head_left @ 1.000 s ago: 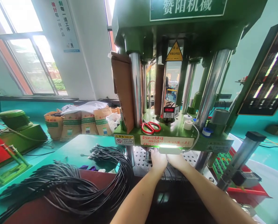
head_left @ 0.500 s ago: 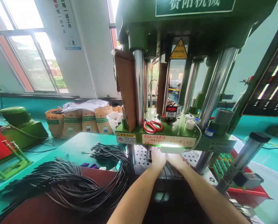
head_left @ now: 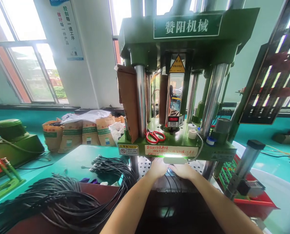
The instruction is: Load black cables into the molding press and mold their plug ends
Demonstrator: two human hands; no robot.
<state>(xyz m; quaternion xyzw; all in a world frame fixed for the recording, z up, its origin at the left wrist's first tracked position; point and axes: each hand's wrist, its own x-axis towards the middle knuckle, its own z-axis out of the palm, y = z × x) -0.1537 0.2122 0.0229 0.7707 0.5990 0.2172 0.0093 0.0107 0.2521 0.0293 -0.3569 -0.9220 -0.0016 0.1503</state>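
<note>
Both arms reach under the front of a green press [head_left: 130, 143]. My left hand [head_left: 158, 168] lies over the metal mold area below the press plate, and my right hand [head_left: 183, 171] is close beside it on the right. Several thin black cables [head_left: 171, 182] come out between the hands toward me. The fingers of both hands are mostly hidden under the press edge and a small lit lamp [head_left: 175, 160], so what they hold or touch cannot be made out.
Bundles of black cables [head_left: 71, 201] cover the left side of the table [head_left: 74, 162]. Red-handled scissors [head_left: 156, 137] and tape rolls [head_left: 192, 134] rest on the press ledge. A red bin [head_left: 257, 203] stands at right; paper sacks [head_left: 71, 136] line the back wall.
The camera view has tilted up and shifted, showing more of the press top. My hands have moved slightly apart, and the cables between them show more clearly.
</note>
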